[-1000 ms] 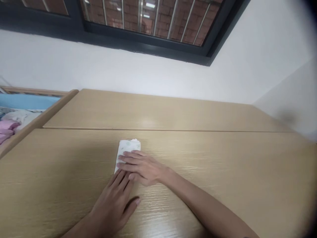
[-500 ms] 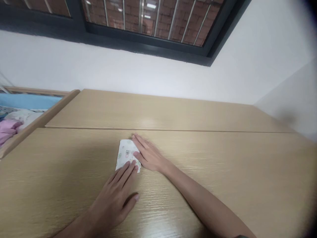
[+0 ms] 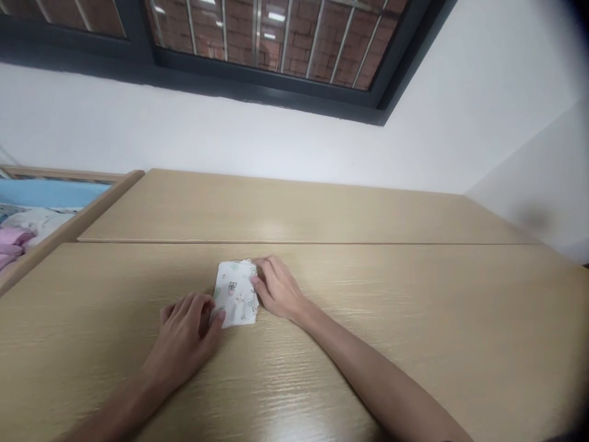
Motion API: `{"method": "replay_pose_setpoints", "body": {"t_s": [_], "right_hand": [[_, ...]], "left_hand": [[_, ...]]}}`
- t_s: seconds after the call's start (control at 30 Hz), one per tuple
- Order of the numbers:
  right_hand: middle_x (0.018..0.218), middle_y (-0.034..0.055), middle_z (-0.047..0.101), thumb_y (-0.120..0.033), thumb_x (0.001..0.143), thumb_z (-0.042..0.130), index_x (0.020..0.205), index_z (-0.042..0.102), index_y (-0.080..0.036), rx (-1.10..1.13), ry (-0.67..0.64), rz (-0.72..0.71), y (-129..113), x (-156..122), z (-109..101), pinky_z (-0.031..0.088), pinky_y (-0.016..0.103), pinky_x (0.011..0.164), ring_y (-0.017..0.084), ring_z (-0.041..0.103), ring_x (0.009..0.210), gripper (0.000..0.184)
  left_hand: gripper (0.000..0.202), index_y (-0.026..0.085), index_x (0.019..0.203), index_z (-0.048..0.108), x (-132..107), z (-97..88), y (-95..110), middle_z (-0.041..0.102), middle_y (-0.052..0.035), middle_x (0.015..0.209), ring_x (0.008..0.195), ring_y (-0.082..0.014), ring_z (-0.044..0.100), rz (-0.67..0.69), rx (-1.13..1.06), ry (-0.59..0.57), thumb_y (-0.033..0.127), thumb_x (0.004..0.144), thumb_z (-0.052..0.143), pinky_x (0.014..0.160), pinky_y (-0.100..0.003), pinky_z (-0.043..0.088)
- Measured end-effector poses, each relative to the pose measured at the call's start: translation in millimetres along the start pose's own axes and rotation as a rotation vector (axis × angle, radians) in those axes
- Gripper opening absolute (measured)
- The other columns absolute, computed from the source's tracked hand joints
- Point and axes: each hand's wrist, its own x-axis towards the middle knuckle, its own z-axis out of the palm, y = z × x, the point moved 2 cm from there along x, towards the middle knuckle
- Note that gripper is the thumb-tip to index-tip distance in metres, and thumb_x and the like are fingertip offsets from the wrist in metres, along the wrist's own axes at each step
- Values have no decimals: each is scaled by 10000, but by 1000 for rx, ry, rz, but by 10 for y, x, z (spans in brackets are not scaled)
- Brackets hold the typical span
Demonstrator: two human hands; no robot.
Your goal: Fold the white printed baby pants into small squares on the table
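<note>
A small folded white cloth with a printed pattern of little figures and green spots lies on the wooden surface. My left hand is at its lower left corner, thumb on top and curled fingers at the left edge, pinching it. At the right edge, my right hand pinches the cloth between thumb and bent fingers. Several layers show along the cloth's right side, a little uneven. The tips of the fingers under the edges are hidden.
The light wooden top has a seam and a back panel against the white wall. Above is a dark-framed window with bars. At left, a wooden rail borders a place with pink fabric and a blue panel.
Both hands lay flat with fingers stretched over the cloth; now their fingers are bent at its edges. My left hand has moved left, off the cloth's middle, to the corner.
</note>
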Motion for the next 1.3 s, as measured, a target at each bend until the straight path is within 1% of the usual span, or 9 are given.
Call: {"method": "replay_pose_setpoints", "body": {"t_s": [0.07,0.13,0.4,0.6,0.77,0.9,1.3], "right_hand": [[1218,156,666,-355,1065,419,1335,534,-162,0,-29,-3,6,0,15,500,478,992,284,626,1107,351],[1228,151,682,-334,1063,425,1328,535,-160,0,-52,-6,9,0,25,489,477,999,284,629,1116,335],[1281,159,682,-308,1052,462,1319,532,-151,35,-49,-2,24,2,35,471,468,1017,282,631,1144,317],[1276,153,685,-301,1048,473,1318,536,-157,31,-57,11,25,6,35,474,458,1009,277,639,1126,313],[1273,157,685,-295,1051,468,1317,537,-145,28,-58,11,9,14,24,472,456,1011,277,635,1140,313],[1264,148,690,-301,1056,458,1318,539,-152,32,-55,8,5,17,20,472,460,1017,275,634,1143,312],[1270,145,689,-304,1052,458,1319,546,-165,36,-46,13,8,14,24,475,477,1024,278,635,1143,314]], "left_hand": [[268,244,960,544,9,8,-21,666,-8,866,879,-251,644,-16,2,-35,498,1001,466,879,-447,382],[266,243,961,542,14,21,-36,659,-5,849,858,-245,638,-11,-13,-68,495,1003,468,871,-440,387],[288,246,970,534,57,65,-121,634,-15,883,854,-238,597,35,-95,-153,519,1011,453,864,-419,416],[270,248,973,538,53,61,-130,627,-9,878,853,-243,601,50,-91,-123,504,1008,464,860,-416,424],[249,239,1009,533,46,71,-121,631,-11,905,873,-240,606,96,-75,-94,481,1013,475,863,-413,422],[232,237,1011,524,39,66,-110,618,-10,902,867,-233,595,111,-76,-102,462,1020,470,879,-421,415],[207,242,991,514,49,56,-87,616,-9,886,840,-235,604,130,-75,-89,442,1016,465,859,-425,413]]}}
